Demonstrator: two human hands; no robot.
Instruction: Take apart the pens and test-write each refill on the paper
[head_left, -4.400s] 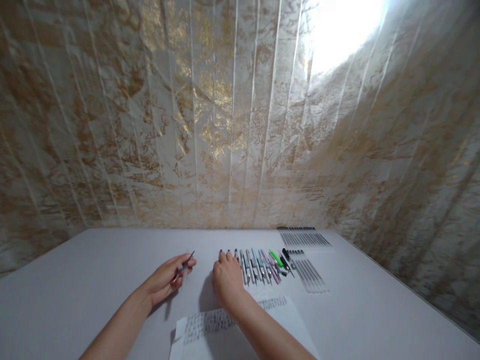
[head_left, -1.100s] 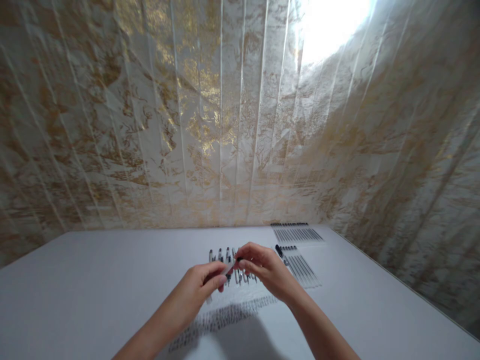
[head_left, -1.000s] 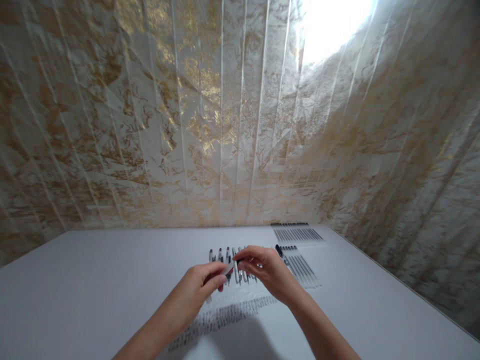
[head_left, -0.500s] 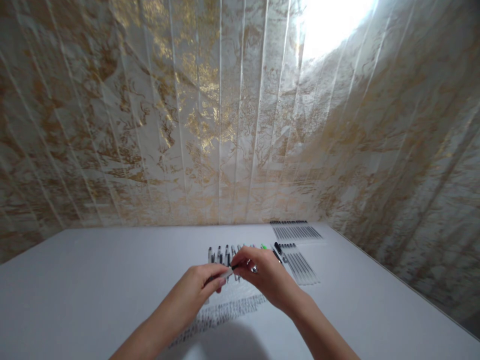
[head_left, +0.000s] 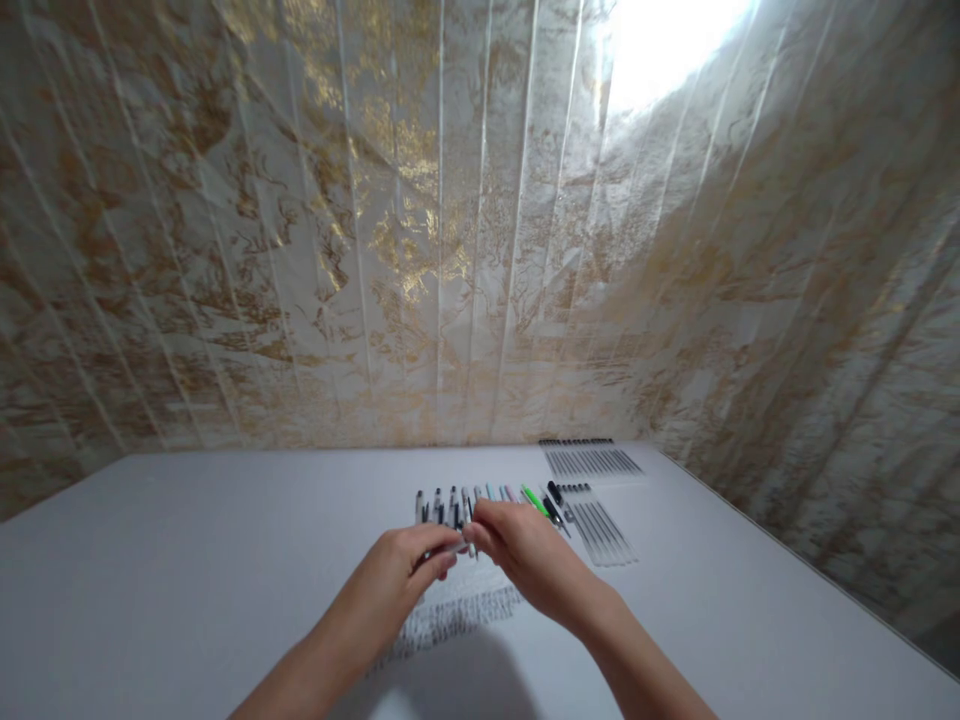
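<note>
A pale, whitish pen (head_left: 457, 545) is held above the table, mostly covered by fingers. Around its body, the fingers of my left hand (head_left: 397, 570) are closed. My right hand (head_left: 529, 550) pinches at the pen's right end, where its fingertips meet the left ones; the tip itself is hidden. Just behind both hands lies a row of pens (head_left: 420, 507), some with dark parts beside them. A bright green pen (head_left: 534, 499) is among those past my right hand.
Two groups of thin, dark-topped clear sticks, like pens or refills, lie at the right: one nearer (head_left: 604, 532), one at the back edge (head_left: 592, 461). Handwritten lines (head_left: 459, 618) on a pale sheet show below my hands. A gold-patterned curtain (head_left: 420, 250) rises behind the white table (head_left: 225, 560).
My right hand has turned over the pen's end, so the dark piece seen in its pinch is now hidden. More of the coloured pens behind it show. My left hand has barely moved.
</note>
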